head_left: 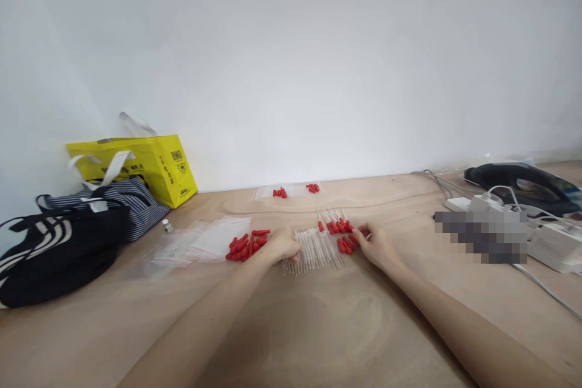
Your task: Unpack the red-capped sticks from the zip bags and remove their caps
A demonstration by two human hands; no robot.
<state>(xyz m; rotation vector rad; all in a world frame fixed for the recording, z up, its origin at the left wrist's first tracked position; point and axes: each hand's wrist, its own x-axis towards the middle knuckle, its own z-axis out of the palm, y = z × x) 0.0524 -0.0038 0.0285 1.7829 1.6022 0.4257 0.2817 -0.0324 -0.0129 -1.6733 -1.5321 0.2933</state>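
Thin clear tubes (pixel 316 248), like glass dropper pipes, lie side by side in a row on the wooden table. My left hand (pixel 287 245) is closed at the left end of this row, its fingertips curled down among the tubes; what they grip is hidden. Red rubber bulbs (pixel 345 245) lie in a small group right of the row. At their right edge, the thumb and fingers of my right hand (pixel 376 245) close on one red bulb. Behind that group, several tubes fitted with red bulbs (pixel 339 226) rest together. A larger pile of red bulbs (pixel 240 247) lies left of my left hand.
Clear plastic bags (pixel 220 239) lie on the left beside a small bottle (pixel 168 226). A packed bag (pixel 297 191) sits near the wall. Farther left stand a yellow bag (pixel 168 163) and a black bag (pixel 86 254). Power strips (pixel 555 245), cables and a dark iron (pixel 522 185) occupy the right.
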